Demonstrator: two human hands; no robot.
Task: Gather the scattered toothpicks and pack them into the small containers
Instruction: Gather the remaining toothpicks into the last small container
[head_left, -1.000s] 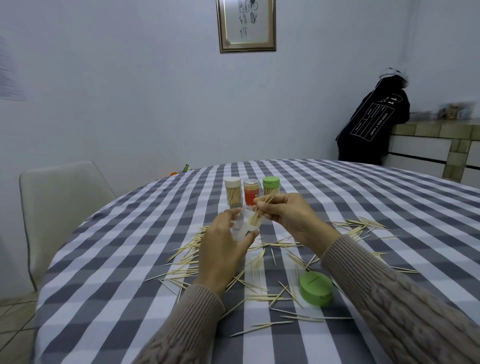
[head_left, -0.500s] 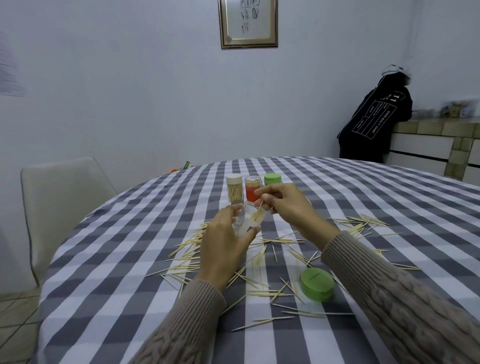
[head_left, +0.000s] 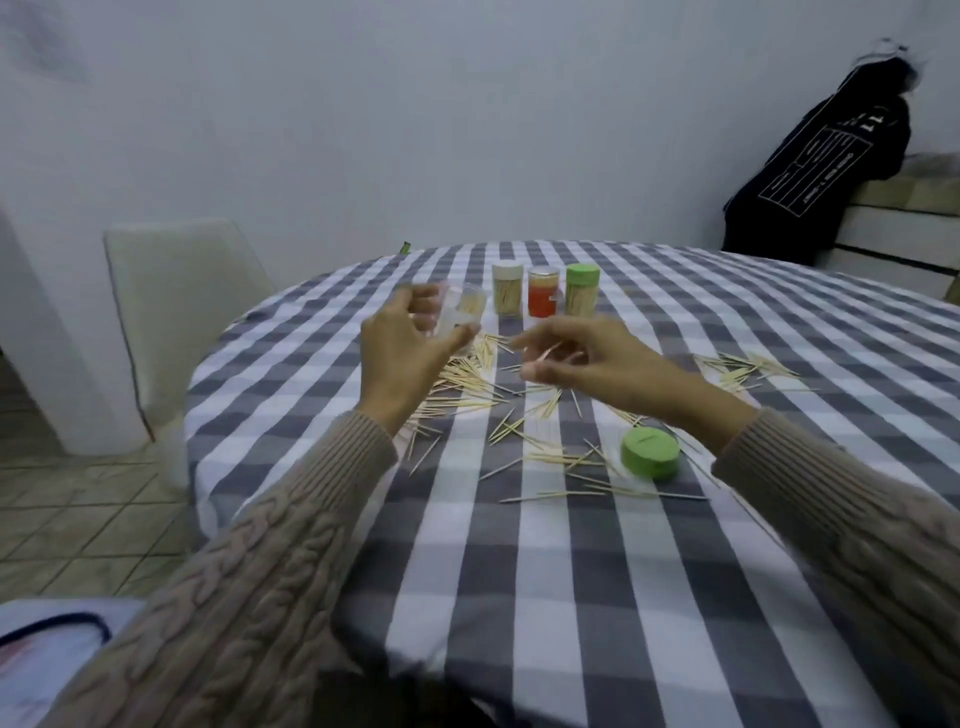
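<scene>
**Toothpick jars and loose stock on a checked table**

Open jar (head_left: 464, 313): clear plastic, lidless, gripped in the left hand (head_left: 402, 347) with thumb and fingers wrapped round its wall, held above the table's left-centre. A small bunch of toothpicks stands inside it; the count cannot be told through the blur.

White-lidded jar (head_left: 507, 295): upright at the far centre of the table, closed, filled with pale toothpicks.

Red jar (head_left: 544, 298): upright just right of the white-lidded one, clear lid on; contents appear solid orange-red and cannot be identified.

Green-lidded jar (head_left: 582, 289): upright at the right end of that row, closed, toothpicks visible inside.

Loose green lid (head_left: 650, 453): lying flat on the cloth below the right wrist, apart from every jar, with toothpicks around it.

Scattered toothpicks (head_left: 470, 382): spread across the middle of the checked tablecloth (head_left: 545, 597), thickest under the left hand, with a separate patch (head_left: 744, 370) further right.

Right hand (head_left: 576, 356): hovering over the central scatter, fingers loosely curled, thumb and forefinger pinching one toothpick (head_left: 549, 353).

Surroundings: a pale chair (head_left: 171, 312) at the table's left, a dark jacket (head_left: 831, 171) hanging at the far right.
</scene>
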